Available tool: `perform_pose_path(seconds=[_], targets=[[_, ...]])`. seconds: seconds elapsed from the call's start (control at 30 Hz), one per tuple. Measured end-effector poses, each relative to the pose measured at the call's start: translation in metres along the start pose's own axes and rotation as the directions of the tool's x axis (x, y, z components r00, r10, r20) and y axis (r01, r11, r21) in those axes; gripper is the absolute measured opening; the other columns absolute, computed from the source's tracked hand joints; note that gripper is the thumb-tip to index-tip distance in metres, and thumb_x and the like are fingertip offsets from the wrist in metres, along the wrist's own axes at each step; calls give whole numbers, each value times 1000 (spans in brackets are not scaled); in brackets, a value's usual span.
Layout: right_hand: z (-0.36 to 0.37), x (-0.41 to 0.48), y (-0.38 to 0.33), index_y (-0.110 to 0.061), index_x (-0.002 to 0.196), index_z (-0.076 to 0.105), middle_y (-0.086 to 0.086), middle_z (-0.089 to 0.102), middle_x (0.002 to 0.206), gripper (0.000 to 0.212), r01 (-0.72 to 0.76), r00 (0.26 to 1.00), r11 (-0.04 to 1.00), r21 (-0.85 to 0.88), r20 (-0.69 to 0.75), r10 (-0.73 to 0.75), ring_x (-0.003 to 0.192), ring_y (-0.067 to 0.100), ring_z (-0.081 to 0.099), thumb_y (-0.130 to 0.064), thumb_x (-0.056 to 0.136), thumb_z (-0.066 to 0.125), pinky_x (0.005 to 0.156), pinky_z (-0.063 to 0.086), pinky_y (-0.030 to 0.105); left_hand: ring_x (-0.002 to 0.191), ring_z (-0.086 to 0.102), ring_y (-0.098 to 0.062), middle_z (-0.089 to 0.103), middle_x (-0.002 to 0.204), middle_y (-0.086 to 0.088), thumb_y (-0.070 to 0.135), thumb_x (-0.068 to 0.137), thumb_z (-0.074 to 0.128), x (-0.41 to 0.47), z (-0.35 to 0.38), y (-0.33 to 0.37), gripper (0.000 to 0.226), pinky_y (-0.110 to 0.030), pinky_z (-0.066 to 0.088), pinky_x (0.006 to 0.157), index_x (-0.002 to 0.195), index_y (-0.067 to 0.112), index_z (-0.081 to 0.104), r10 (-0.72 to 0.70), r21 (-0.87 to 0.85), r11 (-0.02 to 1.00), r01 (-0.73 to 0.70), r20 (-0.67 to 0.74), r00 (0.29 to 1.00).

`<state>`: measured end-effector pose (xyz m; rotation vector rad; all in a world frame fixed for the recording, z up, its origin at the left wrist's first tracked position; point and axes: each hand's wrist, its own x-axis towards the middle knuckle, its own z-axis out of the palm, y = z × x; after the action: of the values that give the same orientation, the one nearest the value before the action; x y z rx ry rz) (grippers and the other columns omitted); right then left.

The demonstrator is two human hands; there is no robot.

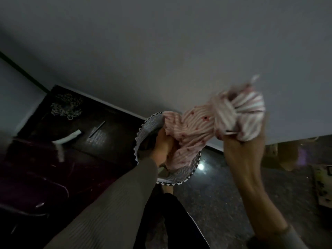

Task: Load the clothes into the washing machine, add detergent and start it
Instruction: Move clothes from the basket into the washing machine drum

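Observation:
A pink-and-white striped garment (195, 126) with small red dots stretches between both hands, above a round laundry basket (149, 126) with a wavy grey pattern and zigzag rim. My left hand (162, 146) grips the garment's lower end at the basket's mouth. My right hand (239, 150) is raised and closed on the bunched upper end, which is blurred. No washing machine or detergent is in view.
A grey wall (179, 51) fills the upper view. Dark floor (215, 194) lies below. A dark table (80, 126) with a lacy cloth (66, 106) stands at the left, a dark purple chair (32, 177) in front of it. Cardboard-like items (323, 186) lie at the right edge.

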<state>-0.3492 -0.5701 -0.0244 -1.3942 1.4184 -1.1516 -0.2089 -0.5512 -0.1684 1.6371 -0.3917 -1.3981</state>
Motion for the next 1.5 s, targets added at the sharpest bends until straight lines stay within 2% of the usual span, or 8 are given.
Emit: perform_pose_path(seconds=[0.27,0.47,0.77,1.03,1.2,1.27,1.37,1.5], targets=[[26,-11,47,-20,149,36,4,34,153,106,50,901,954,-297,425,85,142,20,34,-44,57,82,118,29,43,92,67,4,72,96,19,21,98,49,-61,5,71,21,-19,54,89,101,25,69,138,107,983,-148,94,986],[23,-2,2,-47,110,60,-49,53,110,42,144,929,959,-243,366,-47,111,-25,47,-37,71,71,89,30,-4,99,65,-19,71,105,-7,12,55,59,-91,-15,89,58,-35,52,86,113,14,65,107,355,909,-218,308,945],[13,9,-58,-21,120,66,-3,67,126,51,-108,985,990,95,143,94,119,13,62,-5,74,82,107,46,45,90,67,-16,68,109,-7,19,103,48,-105,-52,114,25,-20,54,68,120,8,63,107,-32,993,-112,-127,986],[-9,-3,-154,-7,99,75,4,76,99,39,-542,816,658,524,514,263,90,17,73,-13,60,76,76,58,29,129,52,-32,59,131,-5,34,108,21,-144,-47,142,45,-49,41,105,119,27,64,-165,-379,900,216,162,973],[-16,1,-157,-2,113,69,6,76,103,59,-464,852,764,449,462,246,93,19,73,-12,56,79,71,58,28,45,65,-6,67,50,3,17,95,52,-141,-40,150,56,-18,51,43,42,15,71,47,-519,853,55,180,983],[-15,5,-144,-7,118,68,4,74,109,69,-379,894,866,328,372,250,99,16,72,-15,53,88,76,58,28,51,65,-10,67,53,3,24,83,71,-140,-43,152,16,-26,54,52,72,12,75,67,-468,884,9,146,987],[-13,9,-123,-24,115,66,-13,70,110,62,-156,966,988,19,214,148,97,-4,66,-17,60,93,84,54,18,67,69,-13,73,69,2,43,105,30,-133,-36,167,43,-26,55,72,99,14,61,16,-439,894,85,221,975],[1,2,-100,-34,125,47,-25,59,114,61,32,985,986,-166,174,-3,95,-20,56,-36,74,82,82,42,3,111,63,-20,69,114,-8,51,92,54,-136,-24,183,52,-44,41,112,125,11,60,62,-309,950,45,328,943]])
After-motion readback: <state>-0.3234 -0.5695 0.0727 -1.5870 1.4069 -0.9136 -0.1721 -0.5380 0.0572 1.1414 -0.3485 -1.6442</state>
